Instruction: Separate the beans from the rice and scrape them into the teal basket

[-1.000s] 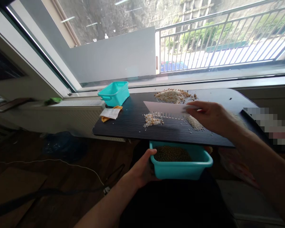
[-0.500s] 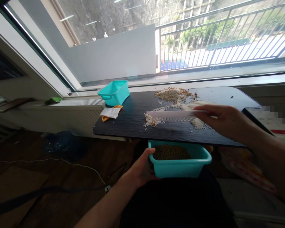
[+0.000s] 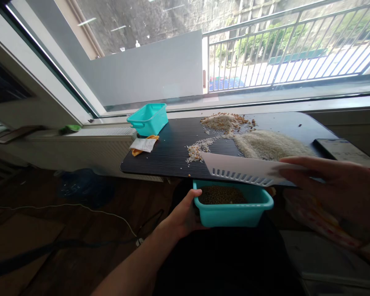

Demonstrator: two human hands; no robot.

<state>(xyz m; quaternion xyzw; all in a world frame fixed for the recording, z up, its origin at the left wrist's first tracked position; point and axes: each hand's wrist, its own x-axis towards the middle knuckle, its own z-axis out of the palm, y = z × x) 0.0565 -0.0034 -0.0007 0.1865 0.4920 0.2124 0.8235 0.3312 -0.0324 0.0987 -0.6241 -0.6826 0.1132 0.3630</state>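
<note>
In my right hand (image 3: 314,174), closed around its end, is a flat white slotted plastic scraper (image 3: 239,162). It is tilted above the front edge of the dark table (image 3: 169,160). My left hand (image 3: 188,211) grips the left rim of a turquoise plastic tub (image 3: 234,216), thumb over the top. Small greenish-brown beans (image 3: 223,195) lie inside the tub, just below the table edge. A small heap of white grains with a few orange-brown ones (image 3: 195,152) sits by the scraper's left tip. Behind the scraper spreads a larger pile of white rice (image 3: 271,144).
A mixed pile of rice and brown kernels (image 3: 223,122) lies near the window. At the table's left stand a second turquoise tub (image 3: 149,120) and a white paper on an orange packet (image 3: 144,144). A phone-like dark-edged slab (image 3: 336,148) rests at the right.
My right hand has drawn the scraper toward me and to the right, off the rice, to the table's front edge. The left hand and its tub have barely moved.
</note>
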